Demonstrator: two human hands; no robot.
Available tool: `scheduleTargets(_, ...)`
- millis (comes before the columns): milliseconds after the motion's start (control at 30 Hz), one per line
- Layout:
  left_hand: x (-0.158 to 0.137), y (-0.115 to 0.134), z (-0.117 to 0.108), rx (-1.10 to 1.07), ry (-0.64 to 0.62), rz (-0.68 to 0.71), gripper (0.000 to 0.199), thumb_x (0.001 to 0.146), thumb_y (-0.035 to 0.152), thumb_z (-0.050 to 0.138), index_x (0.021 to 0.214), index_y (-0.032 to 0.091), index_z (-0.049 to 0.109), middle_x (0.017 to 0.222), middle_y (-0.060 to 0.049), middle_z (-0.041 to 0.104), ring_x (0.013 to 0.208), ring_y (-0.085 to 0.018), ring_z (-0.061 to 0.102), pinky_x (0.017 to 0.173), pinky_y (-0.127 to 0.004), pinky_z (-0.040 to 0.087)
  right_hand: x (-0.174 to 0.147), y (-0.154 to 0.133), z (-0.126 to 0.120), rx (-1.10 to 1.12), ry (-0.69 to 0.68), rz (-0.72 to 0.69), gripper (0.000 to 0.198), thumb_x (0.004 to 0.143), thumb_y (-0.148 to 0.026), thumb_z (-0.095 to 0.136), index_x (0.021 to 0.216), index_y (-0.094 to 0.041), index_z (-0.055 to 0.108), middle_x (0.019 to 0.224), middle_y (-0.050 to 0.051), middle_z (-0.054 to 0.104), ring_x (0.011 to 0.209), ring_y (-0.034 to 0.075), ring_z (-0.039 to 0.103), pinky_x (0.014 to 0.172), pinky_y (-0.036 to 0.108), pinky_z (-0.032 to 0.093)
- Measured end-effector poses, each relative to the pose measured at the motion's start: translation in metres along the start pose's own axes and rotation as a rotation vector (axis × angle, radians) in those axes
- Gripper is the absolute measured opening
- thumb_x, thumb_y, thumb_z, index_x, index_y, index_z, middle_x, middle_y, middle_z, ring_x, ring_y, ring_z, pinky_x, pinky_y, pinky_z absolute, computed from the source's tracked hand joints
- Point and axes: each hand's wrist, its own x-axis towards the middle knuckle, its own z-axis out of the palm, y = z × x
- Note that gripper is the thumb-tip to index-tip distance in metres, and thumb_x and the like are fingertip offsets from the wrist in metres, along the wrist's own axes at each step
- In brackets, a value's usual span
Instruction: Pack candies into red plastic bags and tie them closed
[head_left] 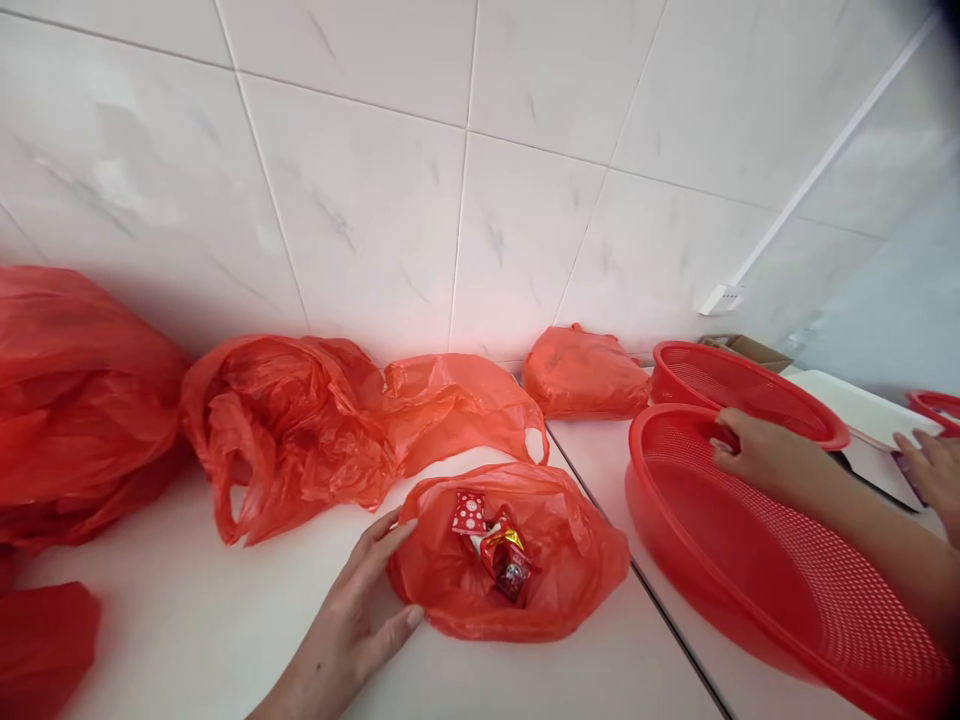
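My left hand (360, 590), fingers stretched and thumb apart, rests against the left side of an opened red plastic bag (577, 570). Inside that bag lie several small wrapped snacks: a red packet with white dots (469, 512), a shiny red and gold wrapper (501, 545) and a dark red packet (514, 573). On the right, my right hand (739, 445) is closed in a fist over the far left part of a red mesh basket (750, 560). What its fingers hold, if anything, is hidden.
Crumpled red bags (292, 430) line the white tiled wall at left. A filled red bag (585, 375) stands behind. A second red basket (742, 385), a white tray (847, 405) and a cardboard box (750, 350) are at right. Another person's hand (934, 465) shows at the right edge.
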Motion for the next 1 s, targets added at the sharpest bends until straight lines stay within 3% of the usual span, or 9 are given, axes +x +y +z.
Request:
scheduleTargets(133,0.0,-0.002,0.002,-0.001,0.001,-0.011,0.057,0.085,0.04,0.058,0.138,0.037,0.038,0.148,-0.007,0.034,0.134,-0.032,0.036,0.107,-0.051,0.038,-0.037,-0.072,-0.021,-0.076,-0.111,-0.223,0.014,0.073,-0.02,0.061,0.076,-0.025,0.049,0.072,0.002,0.061,0.059,0.016,0.054,0.053,0.028,0.034)
scheduleTargets(200,0.001,0.0,0.001,-0.003,-0.008,-0.008,0.056,0.085,0.039,0.058,0.138,0.037,0.038,0.147,-0.007,0.034,0.134,-0.032,0.036,0.108,-0.052,0.037,-0.062,-0.113,-0.018,0.044,-0.254,-0.399,0.015,0.072,-0.015,0.056,0.083,-0.024,0.051,0.087,0.003,0.065,0.072,0.017,0.06,0.059,0.027,0.039)
scheduleTargets(267,0.002,0.004,0.0,-0.008,-0.012,0.0,0.056,0.086,0.038,0.057,0.138,0.037,0.037,0.146,-0.008,0.035,0.133,-0.032,0.037,0.108,-0.052,0.037,-0.082,-0.145,-0.006,0.045,-0.372,-0.567,0.015,0.073,-0.011,0.052,0.083,-0.023,0.051,0.086,0.002,0.064,0.075,0.017,0.06,0.062,0.027,0.04)
scheduleTargets(433,0.003,0.011,-0.003,-0.034,-0.022,0.007,0.058,0.087,0.037,0.056,0.14,0.035,0.034,0.146,-0.009,0.035,0.134,-0.032,0.036,0.108,-0.053,0.035,-0.095,-0.174,0.029,-0.086,-0.53,-0.785,0.019,0.073,-0.022,0.064,0.084,-0.02,0.049,0.081,0.002,0.06,0.073,0.018,0.056,0.06,0.027,0.038)
scheduleTargets(533,0.003,0.01,-0.003,-0.065,-0.035,0.025,0.06,0.086,0.038,0.057,0.141,0.034,0.032,0.147,-0.01,0.035,0.134,-0.032,0.035,0.109,-0.053,0.034,-0.091,-0.166,0.034,-0.038,-0.542,-0.698,0.032,0.072,-0.036,0.07,0.093,-0.021,0.052,0.096,0.003,0.061,0.085,0.022,0.059,0.067,0.03,0.043)
scheduleTargets(633,0.003,0.009,-0.003,-0.122,-0.044,-0.017,0.067,0.085,0.041,0.058,0.143,0.032,0.026,0.147,-0.011,0.035,0.133,-0.031,0.037,0.107,-0.051,0.037,-0.101,-0.149,0.041,0.034,-0.378,-0.492,0.028,0.086,-0.034,0.054,0.112,-0.023,0.05,0.119,0.007,0.057,0.105,0.024,0.058,0.081,0.035,0.048)
scheduleTargets(800,0.001,0.013,-0.002,-0.132,0.047,-0.231,0.061,0.089,0.046,0.048,0.143,0.029,0.025,0.144,-0.014,0.04,0.118,-0.029,0.051,0.093,-0.048,0.047,-0.15,-0.113,0.077,0.015,-0.144,-0.279,0.049,0.091,-0.034,0.039,0.137,-0.017,0.034,0.147,0.017,0.032,0.136,0.03,0.033,0.104,0.046,0.038)
scheduleTargets(900,0.006,0.019,-0.001,-0.116,0.143,-0.364,0.061,0.085,0.047,0.053,0.139,0.028,0.031,0.135,-0.013,0.049,0.1,-0.025,0.06,0.081,-0.043,0.05,-0.168,-0.097,0.094,0.036,-0.14,-0.182,0.049,0.09,-0.034,0.037,0.137,-0.017,0.037,0.144,0.017,0.037,0.131,0.032,0.04,0.099,0.047,0.043)
scheduleTargets(1000,0.019,0.027,-0.002,-0.328,0.164,-0.454,0.057,0.075,0.038,0.063,0.126,0.02,0.046,0.097,-0.007,0.066,0.07,-0.019,0.062,0.067,-0.036,0.051,-0.162,-0.093,0.094,0.125,-0.291,-0.059,0.03,0.09,-0.033,0.036,0.112,-0.027,0.056,0.112,0.007,0.065,0.098,0.027,0.063,0.076,0.039,0.051)
